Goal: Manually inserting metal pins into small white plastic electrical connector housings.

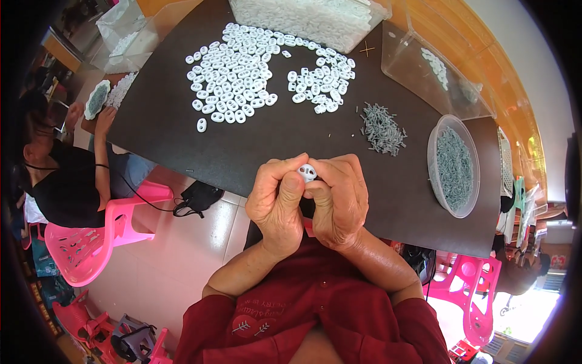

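Wearing black, a co-worker (70, 194) beyond the left edge of the dark table (291, 136) has both hands close to a shallow dish (88, 108) of grey bits and a small heap of white pieces (123, 91). A pink chair (111, 236) stands off the table's left side, and a corded black item (202, 197) (too unclear to name) lies on the floor near the table's edge. Across the left half of the tabletop stretches a broad spread of white ovals (230, 79), mostly flat, their paired holes showing.

Above the table's near edge, the left hand (276, 206) pinches one side of a white two-holed piece (307, 171) between thumb and forefinger, its other fingers folded together. That piece is raised off the table, its holes visible. At the table's far edge sits a clear box (303, 33) heaped with white pieces, with a smaller cluster of ovals (330, 79) in front. The right hand (339, 200), also over the near edge, pinches the piece's other side, remaining fingers curled together.

Farther right on the table lie a pile of short grey rods (383, 130), a clear tray (412, 73) holding some white pieces, and a round tub (434, 182) of grey bits.
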The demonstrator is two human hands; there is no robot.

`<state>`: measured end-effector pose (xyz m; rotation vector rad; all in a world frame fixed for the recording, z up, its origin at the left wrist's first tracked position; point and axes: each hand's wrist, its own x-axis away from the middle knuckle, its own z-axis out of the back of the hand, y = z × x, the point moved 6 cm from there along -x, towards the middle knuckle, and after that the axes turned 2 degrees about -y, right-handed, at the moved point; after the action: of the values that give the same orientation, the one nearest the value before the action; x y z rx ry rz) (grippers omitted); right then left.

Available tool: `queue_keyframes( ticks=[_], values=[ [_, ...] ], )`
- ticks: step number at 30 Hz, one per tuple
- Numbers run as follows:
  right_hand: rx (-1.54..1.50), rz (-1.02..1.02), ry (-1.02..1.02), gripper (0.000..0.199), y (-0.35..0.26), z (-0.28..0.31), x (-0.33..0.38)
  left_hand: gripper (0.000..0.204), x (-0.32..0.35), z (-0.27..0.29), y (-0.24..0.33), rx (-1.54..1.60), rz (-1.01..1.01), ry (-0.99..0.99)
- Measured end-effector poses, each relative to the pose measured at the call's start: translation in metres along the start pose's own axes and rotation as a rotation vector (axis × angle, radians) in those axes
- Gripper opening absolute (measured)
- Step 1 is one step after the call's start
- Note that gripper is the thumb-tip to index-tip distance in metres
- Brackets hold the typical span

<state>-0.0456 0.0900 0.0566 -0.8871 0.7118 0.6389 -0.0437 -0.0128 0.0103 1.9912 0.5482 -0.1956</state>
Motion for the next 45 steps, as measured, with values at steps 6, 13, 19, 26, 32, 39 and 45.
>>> queue_keyframes(
  ticks=[6, 13, 19, 26, 32, 39, 45],
  values=[
    [0.017, 0.016, 0.017, 0.019, 0.001, -0.003, 0.002, 0.022, 0.002, 0.000, -0.001, -0.007, -0.011, 0.019],
    [-0.013, 0.024, 0.010, 0.020, 0.003, -0.006, 0.003, 0.021, 0.002, 0.005, -0.006, -0.068, -0.039, 0.049],
    [-0.013, 0.007, 0.008, 0.024, 0.005, 0.006, -0.005, 0.026, -0.005, 0.001, 0.000, -0.219, -0.029, -0.052],
    [0.157, -0.142, -0.076, 0.016, 0.046, 0.071, -0.043, 0.027, -0.020, 0.001, -0.011, -0.415, 0.262, -0.268],
    [0.576, -0.154, 0.197, 0.014, 0.144, 0.195, -0.135, 0.024, -0.097, -0.018, 0.006, -1.025, -0.413, -0.491],
    [1.075, -0.159, -0.020, 0.021, 0.209, 0.215, -0.153, 0.023, -0.123, -0.069, -0.055, -1.230, -0.738, -0.870],
    [0.650, 0.235, -0.154, 0.017, 0.114, 0.135, -0.114, 0.027, -0.127, -0.051, -0.060, -1.186, -0.696, -0.890]
  ],
)
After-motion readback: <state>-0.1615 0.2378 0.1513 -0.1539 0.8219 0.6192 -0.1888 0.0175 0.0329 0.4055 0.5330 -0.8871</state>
